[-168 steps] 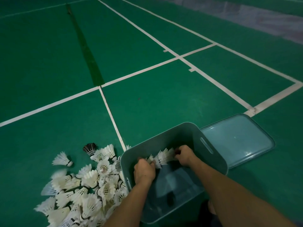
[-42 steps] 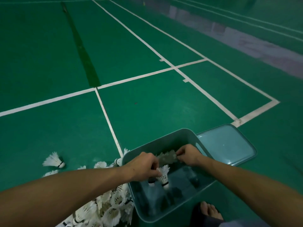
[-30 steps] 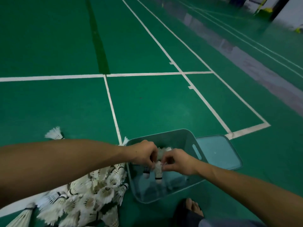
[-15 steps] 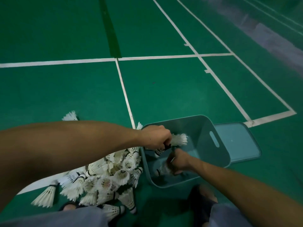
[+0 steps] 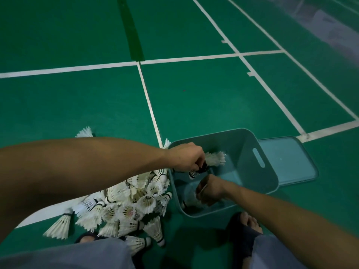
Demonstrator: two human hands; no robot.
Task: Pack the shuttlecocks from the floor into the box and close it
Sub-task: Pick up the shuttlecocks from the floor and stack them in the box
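Fingers (image 5: 196, 166) of left hand (image 5: 185, 157) curled, pinching a small bunch of shuttlecocks (image 5: 210, 162) by the cork ends over the box's left rim; white feather skirts pointing right, at least one dark one among them. Fingers of right hand (image 5: 210, 189) curled low inside the box (image 5: 250, 152), against white shuttlecocks near the bottom; blurred, whether gripping or only touching cannot be told.

Against half a second ago: right hand sunk deeper into the box, left hand about where it was at the rim with the bunch. Against the earliest frame: view tipped down, feet and trouser legs now showing.

Count: one teal box, open, one slot handle visible in its right wall; one matching lid (image 5: 289, 162) flat on the floor against the box's right side; one loose pile of shuttlecocks (image 5: 124, 206) on the floor just left of the box, too many and too overlapped to count; one stray (image 5: 85, 132) beyond the left forearm.

Shuttlecocks: white feathers, dark-banded corks, lying every way up.
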